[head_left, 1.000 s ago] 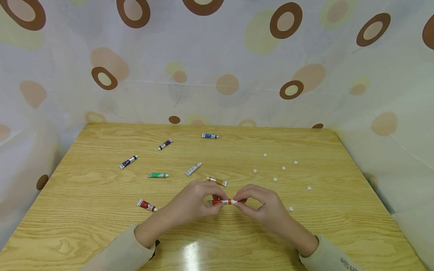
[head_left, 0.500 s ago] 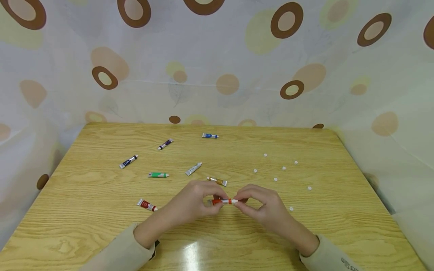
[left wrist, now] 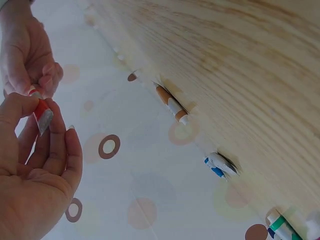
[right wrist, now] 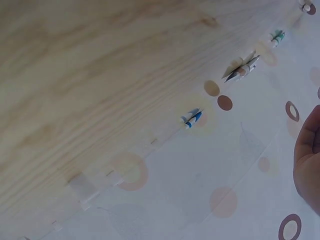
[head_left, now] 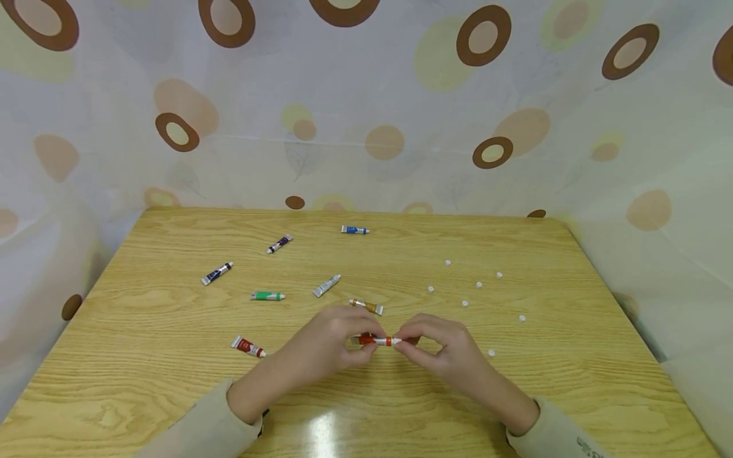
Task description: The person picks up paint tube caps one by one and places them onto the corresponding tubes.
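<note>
Curtain: pale cloth with brown rings and peach and yellow-green spots, rising behind the table and along both sides.
Table: light wood-grained top, a patch of glare near six o'clock.
Sleeves: beige left sleeve entering from seven o'clock, beige right sleeve from five, the latter with dark lettering.
Left hand: wrist low, fingers arched over, thumb and fingertips pinching the tube's body.
Right hand: mirrors it from four o'clock, forefinger bent, thumb below, both nipping the white tip.
Held tube: orange-red tube, lying level between the two hands in the near half of the table; orange-red body, silver-white middle, orange band, white tip towards three o'clock; the left wrist view shows its flat grey tail.
Other tubes, clocked from the held one: dark red tube at nine; green tube and, farther, navy tube between nine and ten; purple tube just past ten; silvery tube at half past ten; ochre tube, nearest, and bright blue tube, at the far edge, both between eleven and twelve.
White discs: seven small round white pieces, scattered from one o'clock to just past three.
</note>
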Tool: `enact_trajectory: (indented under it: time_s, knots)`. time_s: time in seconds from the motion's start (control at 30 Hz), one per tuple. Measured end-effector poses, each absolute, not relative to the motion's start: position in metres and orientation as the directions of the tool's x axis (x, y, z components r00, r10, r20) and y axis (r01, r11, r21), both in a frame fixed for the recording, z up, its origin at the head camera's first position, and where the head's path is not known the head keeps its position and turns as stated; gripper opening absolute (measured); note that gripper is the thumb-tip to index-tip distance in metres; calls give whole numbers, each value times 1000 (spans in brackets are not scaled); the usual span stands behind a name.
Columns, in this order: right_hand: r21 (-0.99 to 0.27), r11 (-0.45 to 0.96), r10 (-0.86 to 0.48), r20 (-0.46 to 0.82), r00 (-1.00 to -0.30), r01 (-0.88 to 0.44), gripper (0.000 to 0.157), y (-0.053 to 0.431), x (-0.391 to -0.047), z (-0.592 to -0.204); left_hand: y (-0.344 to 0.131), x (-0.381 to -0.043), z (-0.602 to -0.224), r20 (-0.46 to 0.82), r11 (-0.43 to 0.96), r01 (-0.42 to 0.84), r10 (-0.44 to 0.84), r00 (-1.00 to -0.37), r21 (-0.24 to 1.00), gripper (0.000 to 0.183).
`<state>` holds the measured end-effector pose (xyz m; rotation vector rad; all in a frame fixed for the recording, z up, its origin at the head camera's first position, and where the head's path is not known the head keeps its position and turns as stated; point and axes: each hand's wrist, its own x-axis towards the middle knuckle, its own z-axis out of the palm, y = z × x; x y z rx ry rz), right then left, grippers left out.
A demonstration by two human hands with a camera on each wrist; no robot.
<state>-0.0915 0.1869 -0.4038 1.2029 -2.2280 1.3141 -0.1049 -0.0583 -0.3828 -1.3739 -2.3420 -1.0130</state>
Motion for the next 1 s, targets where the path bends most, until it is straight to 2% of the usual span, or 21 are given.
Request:
enact_trajectory:
  time_s: [0.17,0.27,0.57,0.77,0.8,1.0]
  knots:
    - [-568,253,-528,597,-604,-783,31,187,-90,-403,-59,-104,-383,517,304,828,666,-538,471,13]
    - [-560,259,-532,597,-600,-787,35,186,-90,-402,-59,-104,-383,510,294,826,672,-537,482,13]
    - [-563,267,-522,598,-608,-782,32,186,-89,-401,-60,-103,-381,484,302,815,683,-546,494,13]
    - [-596,288,-519,560,-646,-749,6,186,-88,-402,-61,-102,-381,477,311,813,684,-551,493,13]
    - [-604,294,-518,550,-655,-741,5,186,-88,-402,-61,-102,-381,476,311,812,685,-552,493,13]
    - [-595,289,-517,562,-646,-750,21,184,-88,-401,-61,-102,-382,479,312,814,683,-551,490,13]
